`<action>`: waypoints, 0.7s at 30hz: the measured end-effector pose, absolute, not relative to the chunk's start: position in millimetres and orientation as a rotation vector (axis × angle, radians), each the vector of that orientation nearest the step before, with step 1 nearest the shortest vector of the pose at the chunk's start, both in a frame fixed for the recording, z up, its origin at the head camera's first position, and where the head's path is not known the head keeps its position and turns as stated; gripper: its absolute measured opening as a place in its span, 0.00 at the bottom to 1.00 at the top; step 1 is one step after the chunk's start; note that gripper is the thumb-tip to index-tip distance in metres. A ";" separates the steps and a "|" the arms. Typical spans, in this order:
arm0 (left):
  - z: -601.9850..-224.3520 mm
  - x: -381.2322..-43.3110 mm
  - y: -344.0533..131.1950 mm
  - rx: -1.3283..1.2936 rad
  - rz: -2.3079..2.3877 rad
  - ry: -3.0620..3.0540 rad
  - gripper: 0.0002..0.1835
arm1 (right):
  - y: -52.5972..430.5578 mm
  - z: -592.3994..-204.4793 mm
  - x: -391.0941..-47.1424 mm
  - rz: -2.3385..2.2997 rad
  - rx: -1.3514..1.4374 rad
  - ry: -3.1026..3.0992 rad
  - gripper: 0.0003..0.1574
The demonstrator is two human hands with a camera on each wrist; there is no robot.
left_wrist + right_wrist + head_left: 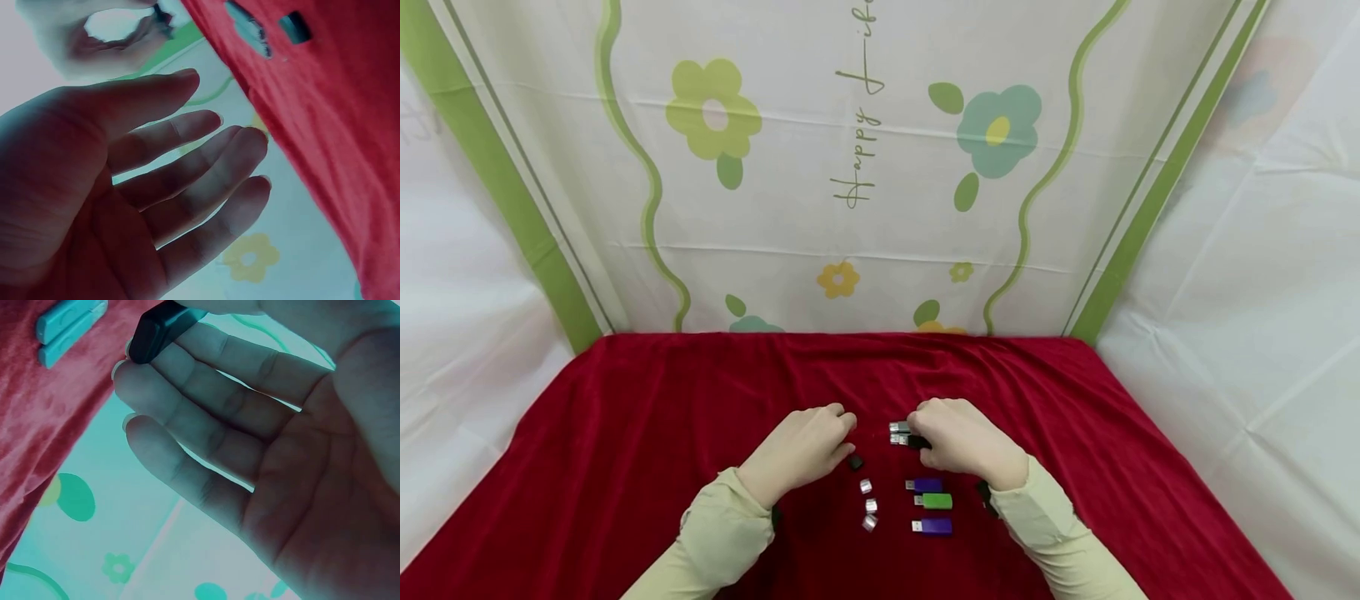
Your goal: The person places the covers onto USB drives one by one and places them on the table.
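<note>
In the head view my right hand pinches a black USB flash drive, its metal plug toward the left. The right wrist view shows this black flash drive between thumb and fingertips. Just beyond it lies a grey flash drive, partly hidden by the hand. My left hand is over the cloth with loosely bent fingers and nothing in them, as the left wrist view also shows. Close to its thumb lies a small black cap.
Three silver caps, the nearest one tilted, lie in a column on the red cloth. To their right are a purple flash drive, a green one and another purple one. White printed curtains enclose the table.
</note>
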State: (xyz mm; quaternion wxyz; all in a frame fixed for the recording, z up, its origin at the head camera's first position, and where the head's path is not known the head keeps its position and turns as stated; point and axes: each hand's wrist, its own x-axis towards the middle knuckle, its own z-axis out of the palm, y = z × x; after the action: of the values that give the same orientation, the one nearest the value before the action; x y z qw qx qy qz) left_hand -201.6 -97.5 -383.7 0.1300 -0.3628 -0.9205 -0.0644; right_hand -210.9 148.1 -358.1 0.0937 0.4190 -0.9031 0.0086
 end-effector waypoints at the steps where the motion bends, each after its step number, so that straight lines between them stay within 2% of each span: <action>1: -385.7 -202.9 -97.3 -1.056 -0.192 -2.680 0.13 | 148.2 -356.5 -209.9 0.029 1.245 -2.677 0.19; 10: -407.0 -211.1 -92.3 -1.092 -0.135 -2.696 0.09 | 150.7 -346.4 -205.2 0.047 1.246 -2.637 0.17; 16: -414.9 -209.9 -88.6 -1.129 -0.086 -2.718 0.16 | 152.0 -341.2 -203.3 0.051 1.245 -2.628 0.16; 21: -420.3 -208.3 -86.3 -1.129 -0.068 -2.709 0.12 | 153.9 -339.5 -201.1 0.057 1.241 -2.643 0.14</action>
State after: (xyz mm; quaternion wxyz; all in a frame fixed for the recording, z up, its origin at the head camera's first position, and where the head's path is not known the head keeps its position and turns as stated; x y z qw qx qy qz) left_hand -208.3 -86.3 -420.3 0.1028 -0.3826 -0.9179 -0.0232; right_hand -201.1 153.9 -339.5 0.1105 0.4224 -0.8995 0.0194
